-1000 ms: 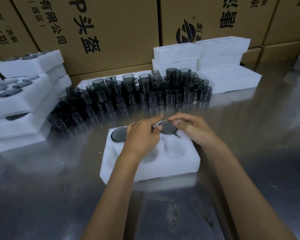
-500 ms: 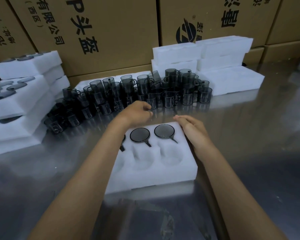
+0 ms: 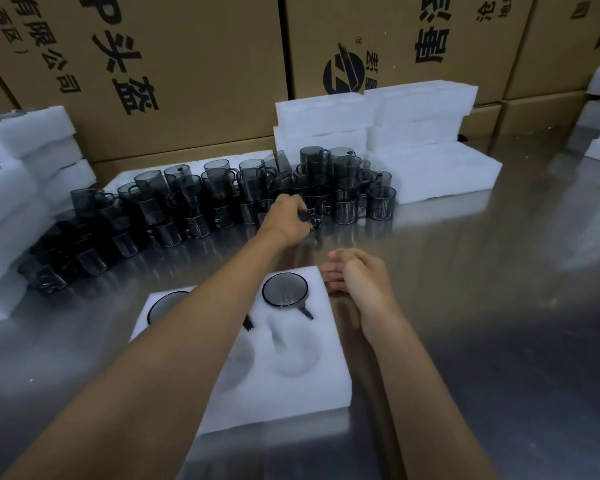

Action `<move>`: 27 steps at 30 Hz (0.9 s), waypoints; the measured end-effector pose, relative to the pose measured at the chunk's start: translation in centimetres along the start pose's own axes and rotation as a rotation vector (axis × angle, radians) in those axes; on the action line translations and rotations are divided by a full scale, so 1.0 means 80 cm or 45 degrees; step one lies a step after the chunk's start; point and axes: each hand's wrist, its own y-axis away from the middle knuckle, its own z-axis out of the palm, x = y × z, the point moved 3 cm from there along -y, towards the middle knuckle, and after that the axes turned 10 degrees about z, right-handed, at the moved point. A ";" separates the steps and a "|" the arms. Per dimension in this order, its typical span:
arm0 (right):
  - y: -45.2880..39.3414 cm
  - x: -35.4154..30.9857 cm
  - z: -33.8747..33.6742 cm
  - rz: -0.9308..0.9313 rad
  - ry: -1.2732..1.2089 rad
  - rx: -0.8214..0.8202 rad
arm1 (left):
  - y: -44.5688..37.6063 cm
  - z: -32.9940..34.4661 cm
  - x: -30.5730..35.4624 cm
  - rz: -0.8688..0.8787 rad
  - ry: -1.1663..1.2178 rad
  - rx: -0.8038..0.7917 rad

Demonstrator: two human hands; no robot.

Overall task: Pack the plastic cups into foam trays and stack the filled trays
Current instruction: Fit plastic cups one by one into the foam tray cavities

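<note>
While the left hand reaches across the steel table into the crowd of smoky grey plastic cups, its grip is curled round one cup at the front of the cluster. The right hand rests relaxed, fingers loosely straight, just beside the far right corner of the foam tray. That tray lies near the person; a seated cup fills its far right pocket, another shows at the far left, and the near pockets are unfilled. Filled trays stack at left, bare foam trays behind, against cardboard boxes.
</note>
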 end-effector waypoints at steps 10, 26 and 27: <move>0.008 -0.011 -0.018 -0.117 -0.024 0.092 | 0.056 -0.043 0.030 0.129 0.280 -0.132; 0.116 -0.028 0.001 -0.460 0.245 -0.452 | 0.242 -0.112 0.037 0.068 1.099 0.200; 0.123 -0.024 0.004 -0.520 0.310 -0.399 | 0.249 -0.109 0.034 0.057 1.054 0.244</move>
